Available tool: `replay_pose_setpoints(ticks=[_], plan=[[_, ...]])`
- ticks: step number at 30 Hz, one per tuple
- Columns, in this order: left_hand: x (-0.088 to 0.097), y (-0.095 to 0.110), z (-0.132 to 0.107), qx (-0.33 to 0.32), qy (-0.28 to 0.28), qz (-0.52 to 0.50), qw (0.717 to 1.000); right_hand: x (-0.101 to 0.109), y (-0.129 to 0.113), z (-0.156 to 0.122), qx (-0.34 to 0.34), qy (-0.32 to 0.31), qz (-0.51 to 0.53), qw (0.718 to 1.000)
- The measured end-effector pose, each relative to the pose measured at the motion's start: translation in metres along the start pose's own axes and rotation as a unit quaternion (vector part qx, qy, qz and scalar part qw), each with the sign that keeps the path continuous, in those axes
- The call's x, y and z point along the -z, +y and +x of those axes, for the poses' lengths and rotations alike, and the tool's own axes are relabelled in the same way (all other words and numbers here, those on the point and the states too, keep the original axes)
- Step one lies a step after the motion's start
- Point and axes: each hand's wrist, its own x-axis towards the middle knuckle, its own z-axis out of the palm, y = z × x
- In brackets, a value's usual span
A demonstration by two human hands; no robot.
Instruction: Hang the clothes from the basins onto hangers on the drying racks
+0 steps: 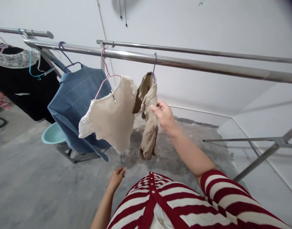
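Observation:
My right hand (164,116) is raised, its fingertips against the side of a crumpled khaki garment (148,127). That garment hangs from a purple wire hanger (154,65) on a steel drying rail (184,62). To its left, a cream top with lace edging (110,117) hangs on a pink hanger (104,78), and a blue checked shirt (75,101) hangs beyond it on a purple hanger (67,54). My left hand (117,178) is low, near my red-and-white striped top (184,203), with loosely curled fingers holding nothing.
A second steel rail (195,51) runs behind the first. Dark clothing (24,86) hangs at far left, above a pale teal basin (52,134) on the concrete floor (40,178). Metal rack bars (265,152) stand at right, before a white wall (208,22).

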Motion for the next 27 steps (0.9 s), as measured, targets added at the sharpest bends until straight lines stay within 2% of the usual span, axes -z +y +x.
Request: replay_pose_setpoints(ticks=[3,5,8,11,14,17,20,22,27], plan=[[0.001,0.000,-0.007,-0.005,-0.009,0.001,1.000,-0.009,0.002,0.001,0.012,-0.022,-0.033,0.999],[-0.001,0.002,-0.008,-0.013,-0.025,0.005,1.000,-0.005,0.003,-0.009,0.025,-0.022,-0.041,0.999],[-0.006,0.007,-0.004,-0.030,-0.060,0.024,0.997,0.014,0.014,-0.039,0.041,0.002,-0.080,0.996],[-0.014,0.017,0.007,-0.047,-0.109,0.062,0.991,0.046,0.041,-0.082,-0.009,-0.013,-0.147,0.989],[-0.029,0.033,0.021,-0.068,-0.171,0.113,0.976,0.089,0.072,-0.131,-0.117,-0.007,-0.194,0.974],[-0.054,0.057,0.034,-0.084,-0.235,0.171,0.953,0.140,0.092,-0.187,-0.207,0.072,-0.222,0.950],[-0.092,0.083,0.038,-0.107,-0.293,0.214,0.926,0.199,0.096,-0.246,-0.251,0.167,-0.276,0.913],[-0.122,0.100,0.034,-0.124,-0.322,0.233,0.909,0.241,0.095,-0.286,-0.276,0.237,-0.333,0.870],[-0.197,0.131,0.008,-0.159,-0.378,0.266,0.872,0.349,0.084,-0.387,-0.376,0.372,-0.417,0.739]])
